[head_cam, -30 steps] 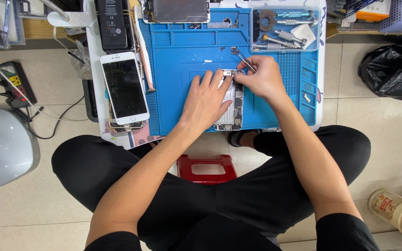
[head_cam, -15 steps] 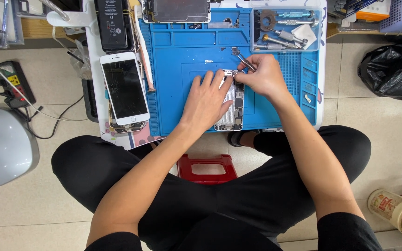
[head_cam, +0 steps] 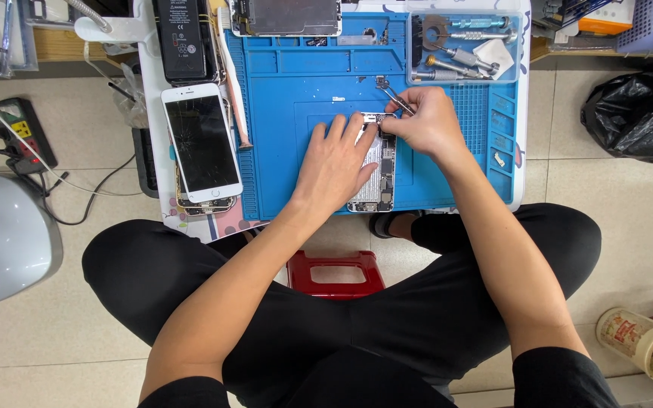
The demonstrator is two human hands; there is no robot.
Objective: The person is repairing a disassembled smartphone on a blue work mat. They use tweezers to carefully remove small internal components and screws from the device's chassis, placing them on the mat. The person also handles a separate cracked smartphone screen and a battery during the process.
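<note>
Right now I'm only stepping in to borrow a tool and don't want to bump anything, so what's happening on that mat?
A person seated over a blue repair mat is working on an opened phone chassis. The left hand lies flat on it, holding it down. The right hand grips metal tweezers at the chassis's top end. A white phone with a cracked screen lies to the left, and screwdrivers sit in a tray at the top right.

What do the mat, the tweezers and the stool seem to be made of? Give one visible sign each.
Mat: probably silicone or rubber, matte blue with moulded ridges and pockets.
Tweezers, in the right hand: metal, thin and shiny.
Stool: likely plastic, glossy red, moulded with a handle slot.
</note>
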